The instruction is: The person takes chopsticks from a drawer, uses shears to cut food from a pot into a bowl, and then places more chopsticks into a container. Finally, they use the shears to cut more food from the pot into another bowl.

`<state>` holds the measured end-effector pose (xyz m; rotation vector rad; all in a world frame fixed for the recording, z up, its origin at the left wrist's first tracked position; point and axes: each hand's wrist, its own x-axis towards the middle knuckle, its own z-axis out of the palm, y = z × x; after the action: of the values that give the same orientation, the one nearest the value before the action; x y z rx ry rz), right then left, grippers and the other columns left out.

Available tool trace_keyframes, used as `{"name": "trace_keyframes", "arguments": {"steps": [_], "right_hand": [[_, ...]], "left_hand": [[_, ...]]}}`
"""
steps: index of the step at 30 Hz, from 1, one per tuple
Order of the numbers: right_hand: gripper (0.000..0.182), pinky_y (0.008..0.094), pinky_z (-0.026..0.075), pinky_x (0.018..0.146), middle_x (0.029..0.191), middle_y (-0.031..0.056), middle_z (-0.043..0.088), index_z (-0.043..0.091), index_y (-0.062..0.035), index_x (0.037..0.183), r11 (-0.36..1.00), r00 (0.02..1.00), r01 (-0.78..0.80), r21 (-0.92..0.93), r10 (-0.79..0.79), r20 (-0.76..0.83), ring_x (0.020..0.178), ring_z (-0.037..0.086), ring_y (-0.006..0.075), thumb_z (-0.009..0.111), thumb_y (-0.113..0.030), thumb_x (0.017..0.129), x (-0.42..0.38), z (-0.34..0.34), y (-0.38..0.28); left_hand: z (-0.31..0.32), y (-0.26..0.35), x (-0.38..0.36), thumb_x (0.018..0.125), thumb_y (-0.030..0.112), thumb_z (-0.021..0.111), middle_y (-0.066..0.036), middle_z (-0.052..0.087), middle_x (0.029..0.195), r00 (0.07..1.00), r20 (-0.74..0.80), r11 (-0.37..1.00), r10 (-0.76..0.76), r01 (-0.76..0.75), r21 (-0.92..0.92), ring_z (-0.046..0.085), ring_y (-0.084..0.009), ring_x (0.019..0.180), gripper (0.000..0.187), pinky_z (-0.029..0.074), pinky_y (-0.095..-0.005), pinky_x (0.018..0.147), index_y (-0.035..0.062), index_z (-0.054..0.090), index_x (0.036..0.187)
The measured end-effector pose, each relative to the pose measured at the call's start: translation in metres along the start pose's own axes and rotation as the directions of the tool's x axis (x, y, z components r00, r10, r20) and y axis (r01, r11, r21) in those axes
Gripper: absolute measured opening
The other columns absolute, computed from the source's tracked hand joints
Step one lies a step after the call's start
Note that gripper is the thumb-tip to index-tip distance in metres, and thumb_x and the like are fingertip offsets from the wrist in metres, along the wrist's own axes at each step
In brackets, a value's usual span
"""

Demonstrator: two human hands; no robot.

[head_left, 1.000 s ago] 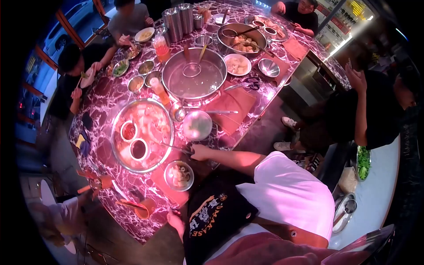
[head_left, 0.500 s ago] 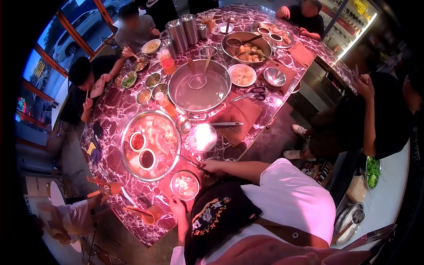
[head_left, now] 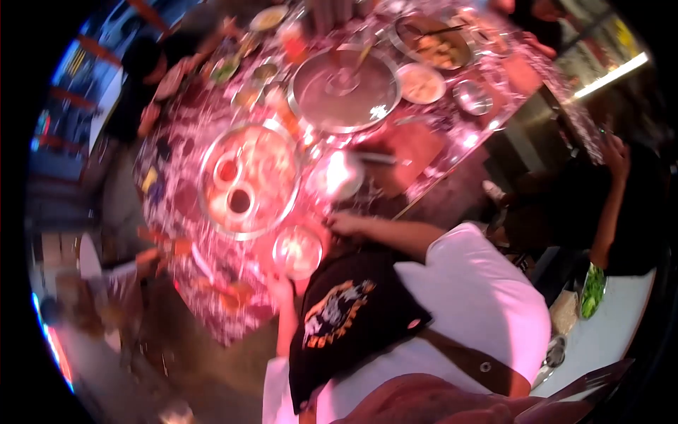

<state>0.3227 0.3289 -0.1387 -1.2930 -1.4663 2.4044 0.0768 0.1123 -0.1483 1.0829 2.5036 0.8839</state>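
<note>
The head view is smeared by motion. My left hand [head_left: 280,285] is at the lower edge of a round bowl of pale food [head_left: 297,252]; its fingers are too blurred to make out. To the right of that bowl, my right hand [head_left: 343,224] is closed at the table edge, and what it holds is not clear. Just beyond lies a large round metal tray of food [head_left: 266,164], bearing a cup of red sauce [head_left: 227,170] and a cup of dark sauce [head_left: 240,201]. A brightly lit round bowl [head_left: 340,174] stands above my right hand.
A wide pot of liquid [head_left: 344,95] stands farther back, with a pan of food [head_left: 439,51], a plate of pale food [head_left: 421,83] and a metal bowl [head_left: 472,97] to its right. People are around the marbled table [head_left: 186,116]. Another person [head_left: 613,205] stands at the right.
The view has shifted and blurred, so the tabletop sits higher in the frame. Both my hands stay near the bowl; the metal utensil seen by my right hand is no longer distinct.
</note>
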Motion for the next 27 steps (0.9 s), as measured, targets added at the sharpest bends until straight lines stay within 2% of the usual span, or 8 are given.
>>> {"name": "trace_keyframes", "arguments": {"steps": [3, 4, 7, 8, 10, 13, 21, 27], "right_hand": [[0.023, 0.0336, 0.054, 0.05, 0.072, 0.0099, 0.066, 0.062, -0.0013, 0.102, 1.0, 1.0, -0.006, -0.022, 0.007, 0.03, 0.059, 0.066, 0.0191, 0.042, -0.001, 0.09, 0.006, -0.005, 0.008], [0.019, 0.032, 0.054, 0.05, 0.072, 0.0103, 0.066, 0.061, -0.0009, 0.104, 0.992, 0.997, -0.082, 0.094, 0.08, 0.022, 0.058, 0.065, 0.0183, 0.046, -0.005, 0.093, -0.007, -0.003, -0.006], [0.018, 0.0263, 0.048, 0.048, 0.073, 0.0089, 0.065, 0.06, -0.0015, 0.1, 1.0, 0.996, -0.027, 0.015, 0.028, -0.079, 0.057, 0.062, 0.0137, 0.063, -0.017, 0.092, 0.009, 0.004, 0.016], [0.025, 0.0321, 0.052, 0.056, 0.079, 0.0136, 0.067, 0.058, -0.0004, 0.104, 0.99, 0.991, -0.069, -0.121, 0.054, -0.119, 0.065, 0.065, 0.0202, 0.065, -0.02, 0.09, -0.002, 0.009, 0.002], [0.038, 0.0404, 0.054, 0.073, 0.09, 0.0213, 0.067, 0.055, 0.0025, 0.11, 0.781, 0.956, 0.057, -0.623, -0.223, -0.192, 0.082, 0.067, 0.0325, 0.067, -0.025, 0.086, -0.014, 0.012, -0.009], [0.047, 0.0444, 0.049, 0.088, 0.102, 0.0269, 0.064, 0.054, 0.0048, 0.114, 0.731, 0.961, 0.021, -0.682, -0.204, -0.189, 0.099, 0.062, 0.0411, 0.067, -0.029, 0.083, -0.026, 0.022, -0.028], [0.058, 0.0432, 0.048, 0.092, 0.111, 0.0285, 0.063, 0.05, 0.0042, 0.127, 0.765, 0.984, 0.003, -0.644, -0.117, -0.135, 0.106, 0.061, 0.0397, 0.068, -0.027, 0.082, -0.022, 0.019, -0.038], [0.048, 0.0429, 0.049, 0.088, 0.106, 0.025, 0.065, 0.058, 0.0019, 0.115, 0.813, 0.972, 0.08, -0.577, -0.191, -0.135, 0.101, 0.063, 0.0387, 0.069, -0.026, 0.078, -0.014, 0.009, -0.026]], "left_hand": [[-0.002, 0.015, 0.0, 0.084, 0.018, 0.064, -0.017, 0.062, 0.079, 0.999, -0.051, 0.999, -0.002, 0.0, -0.044, 0.059, -0.0306, 0.073, 0.022, 0.047, -0.041, 0.069, 0.0006, 0.064, 0.098], [0.0, 0.007, 0.002, 0.086, 0.016, 0.063, -0.016, 0.064, 0.082, 0.998, 0.007, 0.987, -0.062, 0.062, -0.146, 0.061, -0.0282, 0.074, 0.021, 0.049, -0.0386, 0.071, 0.0022, 0.065, 0.101], [0.004, 0.0, 0.0, 0.088, 0.012, 0.062, -0.013, 0.066, 0.084, 0.996, 0.006, 0.982, -0.092, 0.092, -0.163, 0.063, -0.0234, 0.076, 0.014, 0.05, -0.0351, 0.072, 0.0031, 0.065, 0.098], [0.005, 0.002, 0.002, 0.088, 0.011, 0.062, -0.012, 0.066, 0.083, 0.995, 0.013, 0.973, -0.103, 0.103, -0.208, 0.063, -0.0222, 0.077, 0.012, 0.05, -0.0344, 0.072, 0.0033, 0.065, 0.097], [0.002, 0.005, -0.002, 0.091, 0.004, 0.057, -0.005, 0.065, 0.082, 0.993, 0.035, 0.978, -0.111, 0.116, -0.176, 0.059, -0.013, 0.074, 0.008, 0.048, -0.0271, 0.072, 0.0007, 0.062, 0.096], [0.004, 0.003, 0.003, 0.091, 0.005, 0.059, -0.005, 0.065, 0.081, 0.981, 0.095, 0.931, -0.169, 0.191, -0.312, 0.06, -0.0117, 0.073, 0.008, 0.049, -0.0269, 0.069, 0.0007, 0.063, 0.097], [0.006, -0.001, 0.007, 0.091, 0.005, 0.058, -0.002, 0.063, 0.079, 0.965, 0.175, 0.888, -0.196, 0.251, -0.386, 0.058, -0.009, 0.069, 0.008, 0.047, -0.0246, 0.063, 0.0027, 0.062, 0.098], [-0.004, 0.015, 0.006, 0.086, 0.003, 0.063, -0.001, 0.059, 0.079, 0.938, 0.259, 0.885, -0.229, 0.312, -0.346, 0.054, -0.0095, 0.069, 0.012, 0.045, -0.0247, 0.063, 0.0035, 0.061, 0.097]]}}
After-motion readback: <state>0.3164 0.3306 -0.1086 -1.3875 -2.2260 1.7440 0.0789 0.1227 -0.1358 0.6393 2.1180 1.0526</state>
